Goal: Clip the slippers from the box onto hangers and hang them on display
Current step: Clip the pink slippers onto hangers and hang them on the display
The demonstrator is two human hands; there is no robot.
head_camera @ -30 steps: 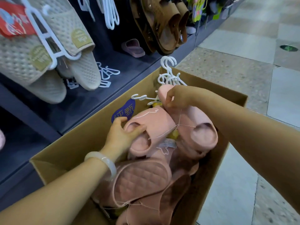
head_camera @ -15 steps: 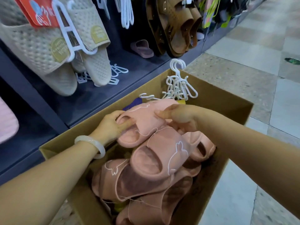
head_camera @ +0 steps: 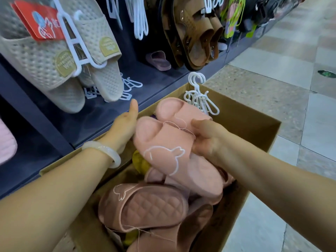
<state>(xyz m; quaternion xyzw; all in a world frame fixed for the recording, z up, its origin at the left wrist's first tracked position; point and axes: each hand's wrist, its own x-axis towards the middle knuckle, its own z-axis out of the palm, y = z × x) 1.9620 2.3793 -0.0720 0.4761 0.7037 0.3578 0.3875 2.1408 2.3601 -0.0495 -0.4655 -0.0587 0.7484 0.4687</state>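
A cardboard box (head_camera: 254, 122) on the floor holds several pink slippers with a white rabbit outline. I hold a tied pair of pink slippers (head_camera: 163, 140) above the box. My left hand (head_camera: 123, 128), with a pale bangle on the wrist, cups the pair's left side, thumb raised. My right hand (head_camera: 205, 137) grips its right edge where the thread joins the two. A bunch of white plastic hangers (head_camera: 200, 99) leans in the box's far corner. Another pink slipper (head_camera: 145, 206) lies sole-side up lower in the box.
A dark display rack (head_camera: 91, 115) stands to the left, with beige mesh slippers (head_camera: 63, 60) on white hangers and brown sandals (head_camera: 194, 33) further along. Empty white hangers (head_camera: 140, 19) hang above. Loose hangers lie on the shelf. Tiled floor (head_camera: 291, 88) stretches to the right.
Both hands have lifted the tied pink pair up out of the box and turned it so the rabbit strap faces me. My left thumb has come off the slipper.
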